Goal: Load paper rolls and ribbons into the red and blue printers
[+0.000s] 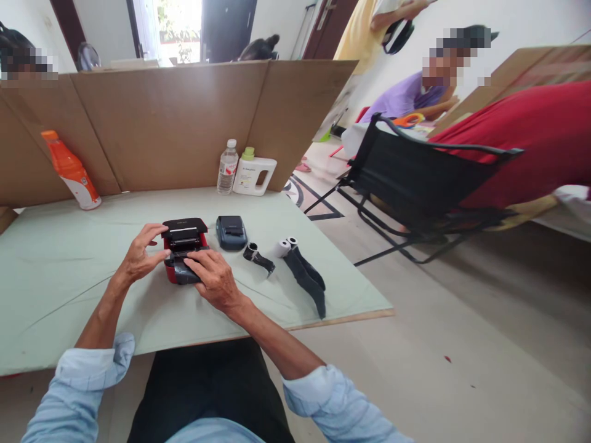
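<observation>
A small red and black printer (183,241) with its lid raised sits on the pale green table (69,277). My left hand (138,255) rests against its left side, fingers curled on the lid's edge. Over its front lies my right hand (213,278), fingers pressing down on the black front part. A second, dark grey printer (231,232) stands just right of it. Further right lie a small roll with a dark strip (257,256) and two paper rolls with long dark strips (302,271).
An orange bottle (71,171) leans at the back left against a cardboard screen (166,123). A water bottle (227,167) and a white jug (253,173) stand at the back. A black folding chair (415,184) and other people are to the right.
</observation>
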`<state>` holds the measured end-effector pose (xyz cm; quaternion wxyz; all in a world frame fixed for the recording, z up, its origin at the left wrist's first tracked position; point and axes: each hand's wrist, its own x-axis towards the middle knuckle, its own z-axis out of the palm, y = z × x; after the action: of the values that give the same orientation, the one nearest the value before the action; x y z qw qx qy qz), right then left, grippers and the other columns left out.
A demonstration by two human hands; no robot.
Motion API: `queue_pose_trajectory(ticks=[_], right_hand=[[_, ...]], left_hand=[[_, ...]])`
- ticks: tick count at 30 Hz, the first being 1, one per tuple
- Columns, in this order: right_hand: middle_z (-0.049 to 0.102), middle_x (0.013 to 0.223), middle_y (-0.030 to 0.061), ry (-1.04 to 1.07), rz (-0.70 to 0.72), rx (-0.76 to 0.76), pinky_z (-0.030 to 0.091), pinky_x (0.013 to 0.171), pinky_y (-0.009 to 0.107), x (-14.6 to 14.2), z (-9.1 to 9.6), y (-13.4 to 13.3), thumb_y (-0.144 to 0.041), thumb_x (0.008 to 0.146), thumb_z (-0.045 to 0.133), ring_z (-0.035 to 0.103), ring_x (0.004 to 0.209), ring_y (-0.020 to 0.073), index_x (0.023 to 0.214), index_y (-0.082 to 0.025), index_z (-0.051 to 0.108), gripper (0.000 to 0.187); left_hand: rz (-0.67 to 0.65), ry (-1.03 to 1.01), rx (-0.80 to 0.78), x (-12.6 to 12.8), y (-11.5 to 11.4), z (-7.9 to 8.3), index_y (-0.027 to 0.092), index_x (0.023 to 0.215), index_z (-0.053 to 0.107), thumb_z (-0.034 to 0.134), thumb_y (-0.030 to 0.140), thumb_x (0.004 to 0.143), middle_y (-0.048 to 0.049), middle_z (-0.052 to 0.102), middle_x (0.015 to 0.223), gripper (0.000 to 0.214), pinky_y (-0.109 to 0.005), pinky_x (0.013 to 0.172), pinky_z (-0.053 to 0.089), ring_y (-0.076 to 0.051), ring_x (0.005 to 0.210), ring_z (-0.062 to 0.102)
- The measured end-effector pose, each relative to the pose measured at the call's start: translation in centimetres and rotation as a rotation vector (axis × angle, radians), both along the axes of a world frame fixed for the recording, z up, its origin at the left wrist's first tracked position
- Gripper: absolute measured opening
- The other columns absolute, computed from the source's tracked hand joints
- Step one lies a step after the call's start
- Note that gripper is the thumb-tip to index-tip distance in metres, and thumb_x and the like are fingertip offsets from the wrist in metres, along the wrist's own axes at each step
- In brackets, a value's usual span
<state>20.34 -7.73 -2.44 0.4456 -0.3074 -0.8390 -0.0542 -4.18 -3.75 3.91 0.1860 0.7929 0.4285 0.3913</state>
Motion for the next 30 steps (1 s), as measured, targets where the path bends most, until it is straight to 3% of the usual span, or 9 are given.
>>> queue_pose_trajectory(ticks=[5,9,13,15,17,23,30], right_hand=[[0.072,0.123,0.0148,0.016,-0.011,-0.057,0.054,0.101,0.051,0.0,0.0,0.0,-0.012,0.092,0.062,0.064,0.111,0.0296,0.127,-0.019,0.072,0.036],[0.066,0.139,0.0178,0.061,-0.071,-0.132,0.05,0.111,0.056,0.3,0.3,-0.1,-0.023,0.094,0.07,0.06,0.13,0.0343,0.131,-0.021,0.07,0.037],[0.043,0.165,0.022,0.156,-0.149,-0.319,0.045,0.119,0.06,0.7,-0.3,0.6,-0.044,0.09,0.079,0.044,0.152,0.0397,0.155,-0.02,0.05,0.076],[0.042,0.167,0.0231,0.196,-0.121,-0.437,0.046,0.12,0.057,0.7,-1.0,1.2,-0.051,0.088,0.081,0.043,0.154,0.0391,0.163,-0.019,0.037,0.093],[0.044,0.165,0.0239,0.221,-0.067,-0.504,0.047,0.121,0.054,0.6,-1.6,1.7,-0.05,0.088,0.081,0.046,0.153,0.0373,0.165,-0.017,0.033,0.097],[0.052,0.16,0.0224,0.248,-0.029,-0.452,0.048,0.121,0.055,0.0,-2.4,1.7,-0.033,0.086,0.082,0.05,0.151,0.0361,0.163,-0.019,0.038,0.09],[0.055,0.157,0.0235,0.227,-0.01,-0.391,0.051,0.118,0.055,0.3,-2.3,1.7,-0.038,0.085,0.084,0.056,0.145,0.0355,0.161,-0.018,0.038,0.091]], left_hand=[[-0.058,0.126,-0.009,-1.1,-1.5,-0.5,0.028,0.141,0.065,0.079,0.041,0.084,-0.0141,0.053,0.152,0.06,-0.048,0.102,0.06,-0.033,0.138,0.056],[0.0,0.181,-0.007,-1.2,-2.0,-1.9,0.028,0.14,0.064,0.089,0.049,0.074,-0.0156,0.046,0.159,0.074,-0.056,0.107,0.058,-0.038,0.143,0.053],[0.078,0.154,-0.059,-0.3,-2.7,-3.7,0.028,0.148,0.057,0.085,0.05,0.077,-0.0172,0.048,0.16,0.079,-0.051,0.096,0.064,-0.039,0.142,0.056],[0.098,0.126,-0.079,0.3,-2.9,-4.4,0.026,0.152,0.052,0.083,0.05,0.079,-0.0182,0.049,0.16,0.083,-0.047,0.089,0.067,-0.039,0.139,0.059],[0.107,0.12,-0.065,0.6,-3.1,-4.7,0.025,0.154,0.049,0.082,0.047,0.081,-0.0183,0.052,0.159,0.083,-0.046,0.089,0.067,-0.038,0.138,0.061],[0.112,0.19,0.04,0.2,-4.3,-4.4,0.025,0.157,0.045,0.074,0.022,0.08,-0.0146,0.059,0.154,0.082,-0.05,0.107,0.06,-0.035,0.141,0.059],[0.18,0.14,0.019,0.6,-5.0,-4.2,0.025,0.151,0.051,0.075,0.022,0.076,-0.0142,0.057,0.154,0.08,-0.049,0.104,0.062,-0.034,0.139,0.059]])
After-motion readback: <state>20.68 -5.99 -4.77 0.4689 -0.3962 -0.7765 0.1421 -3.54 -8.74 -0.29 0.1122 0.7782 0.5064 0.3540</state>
